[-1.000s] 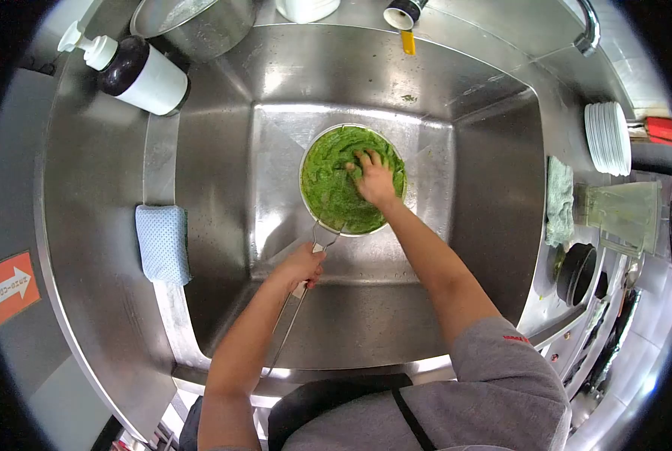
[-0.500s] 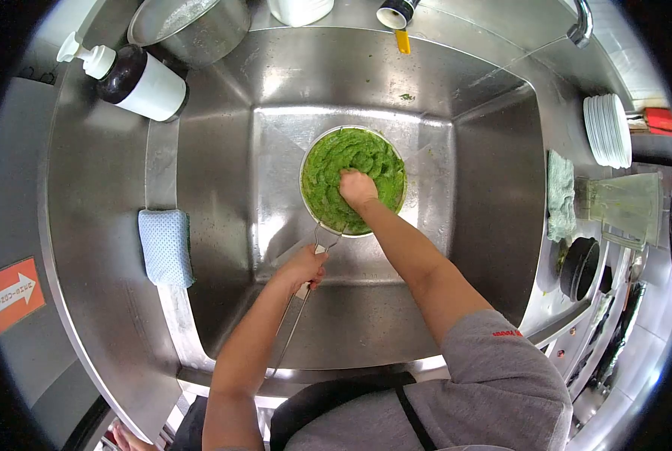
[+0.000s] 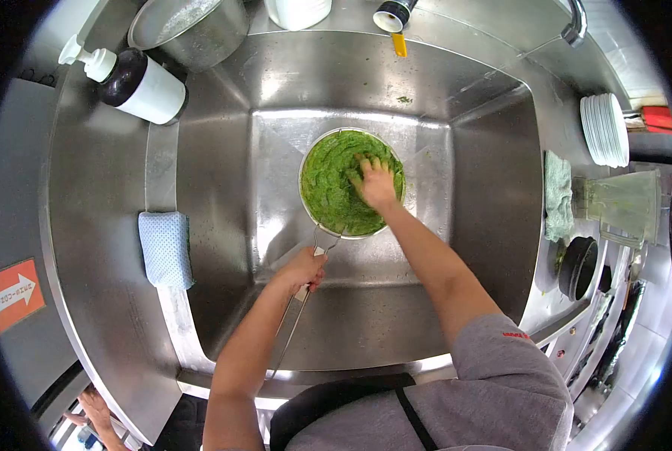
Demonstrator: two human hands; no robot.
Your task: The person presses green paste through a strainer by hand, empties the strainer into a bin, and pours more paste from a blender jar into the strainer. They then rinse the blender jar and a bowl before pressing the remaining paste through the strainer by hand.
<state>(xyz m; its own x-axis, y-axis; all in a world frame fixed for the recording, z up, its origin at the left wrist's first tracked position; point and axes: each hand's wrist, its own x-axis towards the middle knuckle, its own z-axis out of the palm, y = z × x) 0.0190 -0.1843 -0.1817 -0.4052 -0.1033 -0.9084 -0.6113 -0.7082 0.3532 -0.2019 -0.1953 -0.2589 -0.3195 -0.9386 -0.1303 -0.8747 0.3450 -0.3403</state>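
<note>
A round strainer (image 3: 301, 188) hangs over the sink's floor, filled with wet green pulp (image 3: 330, 188). My left hand (image 3: 304, 269) is wrapped round the strainer's long wire handle, close to the bowl. On the pulp's right side rests my right hand (image 3: 376, 183), its fingers spread and the tips pressed into the green mass. Bits of pulp cling to these fingers. What lies beneath the strainer is hidden.
The steel sink (image 3: 494, 188) surrounds the strainer. A sponge (image 3: 166, 249) and a pump bottle (image 3: 144, 86) stand on the left ledge, a metal pot (image 3: 200, 34) behind. On the right are a cloth (image 3: 558, 195), stacked plates (image 3: 605, 130) and a blender jug (image 3: 621, 203). Another person's hand (image 3: 95, 410) shows lower left.
My right hand has gone from a closed fist in the pulp to spread fingers, shifting slightly right. My left hand keeps its hold. Another person's hand has moved further into view at lower left.
</note>
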